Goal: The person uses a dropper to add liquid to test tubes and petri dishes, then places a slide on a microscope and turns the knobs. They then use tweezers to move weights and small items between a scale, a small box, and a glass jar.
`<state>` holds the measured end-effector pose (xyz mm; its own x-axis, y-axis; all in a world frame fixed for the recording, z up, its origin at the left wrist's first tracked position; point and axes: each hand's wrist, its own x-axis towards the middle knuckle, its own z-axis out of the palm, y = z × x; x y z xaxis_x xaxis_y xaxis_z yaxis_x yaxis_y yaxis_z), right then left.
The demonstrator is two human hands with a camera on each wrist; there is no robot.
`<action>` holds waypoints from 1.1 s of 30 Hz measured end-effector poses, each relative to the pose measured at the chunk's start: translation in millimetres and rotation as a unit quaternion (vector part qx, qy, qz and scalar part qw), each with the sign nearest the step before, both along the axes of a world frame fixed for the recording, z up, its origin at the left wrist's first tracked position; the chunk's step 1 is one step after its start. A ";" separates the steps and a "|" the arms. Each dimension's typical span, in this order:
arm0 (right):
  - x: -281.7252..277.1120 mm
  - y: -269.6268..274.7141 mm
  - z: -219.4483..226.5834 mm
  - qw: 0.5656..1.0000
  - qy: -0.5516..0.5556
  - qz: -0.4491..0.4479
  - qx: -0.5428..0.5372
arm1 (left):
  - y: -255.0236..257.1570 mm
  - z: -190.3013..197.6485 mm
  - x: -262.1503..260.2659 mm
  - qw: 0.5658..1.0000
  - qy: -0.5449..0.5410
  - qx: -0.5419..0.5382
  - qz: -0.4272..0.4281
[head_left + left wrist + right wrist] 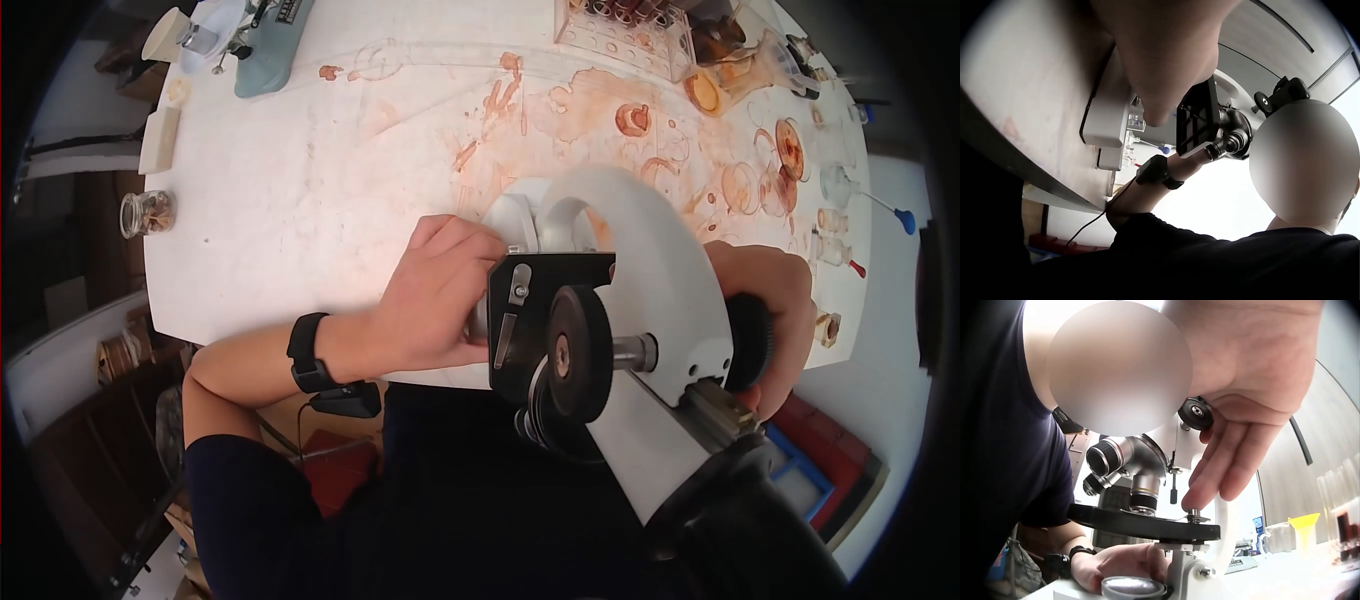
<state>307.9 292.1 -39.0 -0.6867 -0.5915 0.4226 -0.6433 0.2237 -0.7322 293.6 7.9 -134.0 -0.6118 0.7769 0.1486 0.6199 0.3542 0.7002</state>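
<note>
A white microscope stands at the table's near edge, its black stage and objective lenses showing in the right wrist view. Under the stage, my left hand spans the round mirror, thumb at one side and fingers at the other. My right hand wraps around the black focus knob on the microscope's right side. Seen from the right wrist, its longer fingers hang down close to a stage clip's metal screw. The left wrist view shows little of the left hand's fingertips.
Beyond the microscope, reddish stains mark the white table. A clear rack of dark tubes is at the far side, near a tipped flask. Small bottles line the right edge; a glass jar stands at the left edge.
</note>
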 end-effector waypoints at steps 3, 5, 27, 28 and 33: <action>0.1 2.8 -1.7 1.000 -0.007 0.000 0.001 | 1.3 10.6 -1.1 0.997 0.058 0.042 0.009; 1.5 4.5 -3.9 1.000 -0.009 0.000 0.002 | 4.1 11.9 -1.3 0.994 0.071 0.082 0.023; -1.7 14.4 -20.6 1.000 -0.018 -0.007 0.010 | 11.5 5.0 0.7 0.983 0.122 0.131 0.046; -1.9 14.3 -20.6 1.000 -0.018 -0.007 0.011 | 11.7 4.7 0.7 0.983 0.123 0.130 0.047; -2.0 14.2 -21.4 1.000 -0.017 -0.008 0.013 | 12.2 2.2 0.7 0.982 0.129 0.132 0.047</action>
